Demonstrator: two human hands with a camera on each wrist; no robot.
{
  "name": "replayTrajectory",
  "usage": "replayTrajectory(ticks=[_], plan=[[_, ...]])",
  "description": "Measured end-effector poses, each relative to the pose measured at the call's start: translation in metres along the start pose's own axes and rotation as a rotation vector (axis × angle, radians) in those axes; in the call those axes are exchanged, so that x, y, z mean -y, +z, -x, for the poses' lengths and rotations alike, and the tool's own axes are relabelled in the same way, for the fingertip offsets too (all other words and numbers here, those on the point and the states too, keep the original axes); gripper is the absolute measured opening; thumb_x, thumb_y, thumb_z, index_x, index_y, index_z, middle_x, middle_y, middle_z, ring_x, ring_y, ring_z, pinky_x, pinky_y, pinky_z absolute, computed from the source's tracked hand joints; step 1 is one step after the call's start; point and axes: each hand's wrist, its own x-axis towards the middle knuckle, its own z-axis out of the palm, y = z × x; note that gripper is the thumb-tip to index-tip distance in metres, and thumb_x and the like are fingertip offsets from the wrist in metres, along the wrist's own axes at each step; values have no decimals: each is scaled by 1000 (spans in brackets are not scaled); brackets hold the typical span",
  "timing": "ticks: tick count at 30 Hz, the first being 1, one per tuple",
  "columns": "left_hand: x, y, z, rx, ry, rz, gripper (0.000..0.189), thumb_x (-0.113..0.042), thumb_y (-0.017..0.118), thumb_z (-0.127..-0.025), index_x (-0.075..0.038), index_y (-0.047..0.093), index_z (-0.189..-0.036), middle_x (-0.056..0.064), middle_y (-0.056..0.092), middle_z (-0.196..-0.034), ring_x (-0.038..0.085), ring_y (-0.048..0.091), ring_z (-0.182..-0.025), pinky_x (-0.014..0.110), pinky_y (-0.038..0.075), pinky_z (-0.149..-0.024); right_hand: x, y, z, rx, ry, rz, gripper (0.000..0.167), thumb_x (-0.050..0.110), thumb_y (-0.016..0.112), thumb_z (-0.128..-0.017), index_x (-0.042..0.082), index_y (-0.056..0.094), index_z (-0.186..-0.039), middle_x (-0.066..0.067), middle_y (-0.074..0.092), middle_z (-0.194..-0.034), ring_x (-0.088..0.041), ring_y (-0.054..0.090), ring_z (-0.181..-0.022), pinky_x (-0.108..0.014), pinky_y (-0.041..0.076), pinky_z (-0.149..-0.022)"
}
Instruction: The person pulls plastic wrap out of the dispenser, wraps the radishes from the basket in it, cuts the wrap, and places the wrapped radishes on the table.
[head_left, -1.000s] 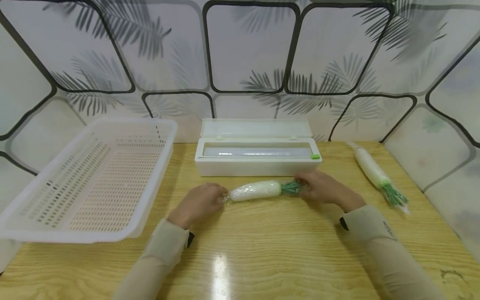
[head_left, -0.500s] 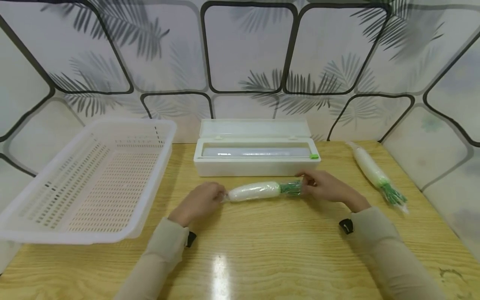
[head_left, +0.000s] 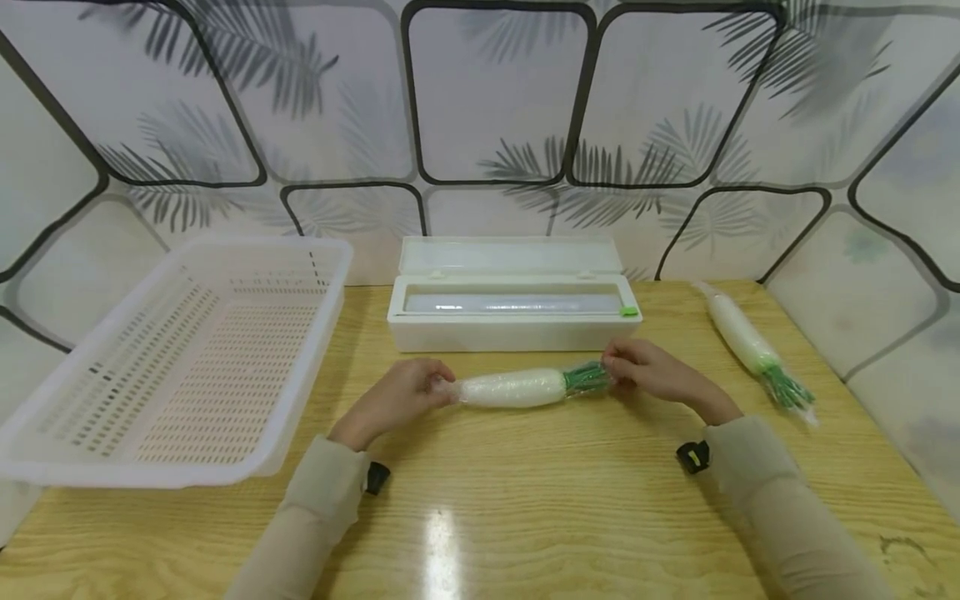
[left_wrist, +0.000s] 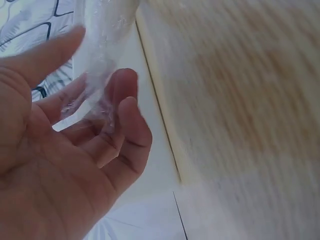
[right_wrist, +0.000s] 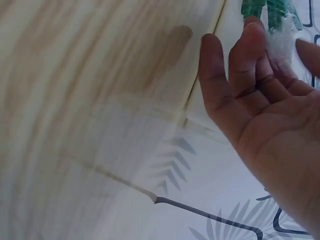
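A white radish (head_left: 513,389) in clear plastic wrap lies crosswise between the two hands, its green leaf stalks (head_left: 587,377) to the right. The left hand (head_left: 393,400) holds the gathered wrap at the root end. In the left wrist view that twisted film (left_wrist: 102,82) runs into the curled fingers, with the thumb standing off it. At the leafy end the right hand (head_left: 652,371) holds the other tail of wrap. The right wrist view shows this crumpled film (right_wrist: 281,42) between thumb and fingers, just below the green stalks (right_wrist: 275,12). Whether the radish touches the table is unclear.
Behind the radish stands a white cling film box (head_left: 513,335), lid raised, with a roll inside and a green slider. A white perforated basket (head_left: 225,375) fills the left side. Another wrapped radish (head_left: 742,333) lies at the right of the wooden table (head_left: 555,517).
The radish has shifted slightly right and turned a little straighter. Both hands stay at its ends; the right fingers have come back together on the wrap after loosening slightly.
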Motion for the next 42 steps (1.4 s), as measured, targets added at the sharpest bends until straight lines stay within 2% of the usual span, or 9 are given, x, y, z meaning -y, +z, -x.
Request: replayTrajectory(ticks=[4,9,13,18,25,29,32,35,42], plan=[[-1,1,-1,-3,30,-46,23,-6,76,-90,7,71,-108,12,69,-102,22,64,-88,36,55,-79,-1,-1,2,-25,-63,52,12,4,58,-102,-6,59,-108,-6,61,-83,-17,58,-72,-30,50,-64],[-1,3,-1,-37,59,-82,13,1,72,-91,6,73,-104,14,72,-103,26,69,-94,37,57,-83,0,1,1,-64,-96,137,16,3,68,-96,-4,61,-108,-2,60,-86,-11,54,-76,-26,46,-65],[0,5,-4,-68,90,-79,8,5,69,-92,5,73,-99,13,73,-96,24,70,-89,34,58,-80,2,2,1,-74,-91,164,13,1,68,-95,-5,63,-106,-2,64,-90,-11,58,-79,-27,49,-68],[1,4,-7,-102,129,-85,4,4,71,-91,5,72,-95,11,72,-90,21,68,-83,34,57,-76,3,0,1,-31,-77,133,14,0,65,-97,-9,63,-108,-6,68,-92,-17,65,-80,-30,55,-70],[-1,-1,-5,-67,111,-96,12,6,70,-91,6,73,-102,15,73,-100,27,70,-93,36,58,-82,0,-5,1,31,-71,114,13,-3,59,-100,-12,61,-109,-7,69,-87,-19,65,-77,-30,54,-70],[-1,-2,-4,-74,116,-114,13,7,70,-91,5,74,-102,15,74,-100,26,71,-91,35,58,-80,-1,-1,-1,-26,-77,218,15,0,63,-98,-10,63,-109,-7,69,-93,-19,65,-83,-33,54,-73],[-1,-2,-4,-97,122,-126,11,8,71,-90,5,74,-100,15,74,-97,25,71,-88,34,59,-78,0,4,-5,-64,-103,276,23,2,67,-95,-10,62,-115,-15,68,-105,-28,65,-94,-44,55,-82],[0,-2,-3,-113,126,-135,10,7,72,-89,5,74,-99,15,74,-96,25,71,-87,34,59,-78,3,12,-8,-72,-136,347,33,4,72,-92,-8,59,-120,-20,63,-116,-37,60,-106,-55,50,-90],[-1,-1,-4,-117,153,-143,10,7,74,-88,5,73,-97,15,74,-95,26,71,-86,34,59,-77,14,34,-21,-120,-237,613,43,7,82,-82,-1,59,-117,-17,61,-116,-37,58,-108,-56,46,-93]])
